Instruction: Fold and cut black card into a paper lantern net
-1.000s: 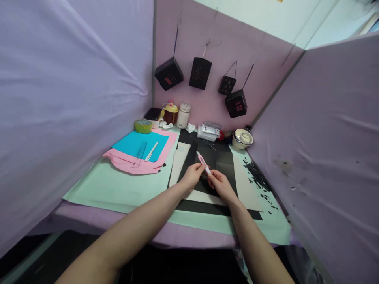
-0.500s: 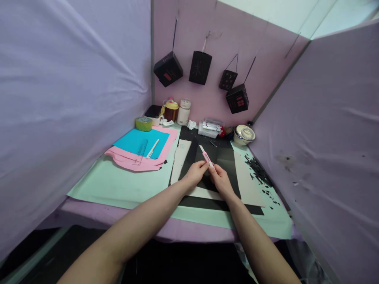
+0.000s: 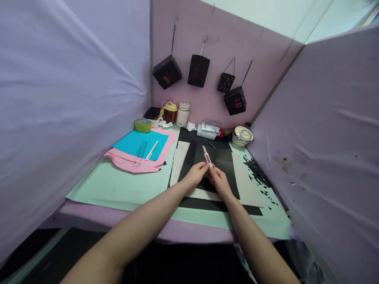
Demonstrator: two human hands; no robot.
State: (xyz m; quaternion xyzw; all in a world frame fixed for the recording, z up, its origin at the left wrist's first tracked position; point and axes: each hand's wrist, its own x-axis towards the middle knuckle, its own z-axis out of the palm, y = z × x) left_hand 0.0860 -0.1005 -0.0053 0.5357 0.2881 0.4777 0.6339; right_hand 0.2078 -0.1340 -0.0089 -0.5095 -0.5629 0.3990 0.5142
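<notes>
A pink utility knife (image 3: 207,156) is held between both hands above a sheet of black paper (image 3: 220,161) near the middle of the table. Its long axis runs away from the person and slightly to the left, the blade end pointing toward the far wall and raised above the fingers. The lower end of the handle is pinched by the left hand (image 3: 194,176), whose fingers are curled closed on it from the left. The right hand (image 3: 218,180) is closed on the same end from the right, its fingertips meeting the left hand's just below the pink body. The black paper is laid over white sheets (image 3: 183,157), on a pale green mat (image 3: 118,185). Black paper offcuts (image 3: 257,173) are scattered to the right of the sheets. To the left, well apart from the hands, a blue sheet (image 3: 139,144) is set on pink paper (image 3: 139,163), with a clear ruler (image 3: 139,154) and a white cutter (image 3: 151,150) lying on it.
</notes>
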